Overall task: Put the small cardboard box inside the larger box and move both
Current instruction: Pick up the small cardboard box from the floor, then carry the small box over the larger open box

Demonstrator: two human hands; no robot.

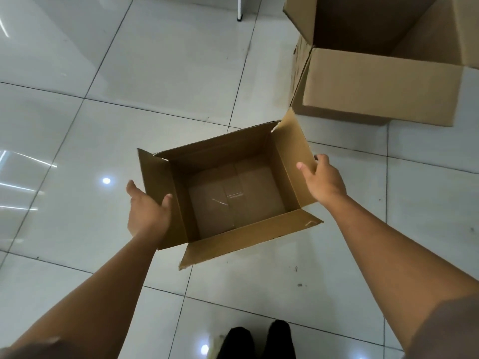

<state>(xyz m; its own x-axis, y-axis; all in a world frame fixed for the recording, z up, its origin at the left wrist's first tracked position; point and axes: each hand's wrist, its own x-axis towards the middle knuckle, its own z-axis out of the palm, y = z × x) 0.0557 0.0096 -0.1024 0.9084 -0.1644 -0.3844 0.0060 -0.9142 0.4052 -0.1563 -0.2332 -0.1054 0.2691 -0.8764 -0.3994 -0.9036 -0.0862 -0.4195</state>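
1. Small box (228, 193) sits at the middle of the view, open side up, with all four flaps spread; nothing lies on its taped bottom.
2. Whether it rests on the floor (77, 125) or is lifted just clear of it, I cannot tell from this angle.
3. Left hand (149, 211) is at the box's 9 o'clock flap, thumb curled over the flap's inner face and the palm against its outer face, so the fingers are grasping that flap.
4. Right hand (322, 181) is at the 3 o'clock flap, thumb laid on the inner face and the other fingers wrapped behind the edge, pinching the flap.
5. Big box (375, 86) stands at 1 o'clock from the small box, well apart from the hands, open at the top with one flap hanging down toward the viewer.
6. Near corner of the small box's 3 o'clock flap comes close to the big box's lower left corner; they look just apart.
7. Dark shoes (259, 340) show at 6 o'clock on the glossy white tiles.
8. At 12 o'clock a white furniture leg (239, 9) stands on the floor.
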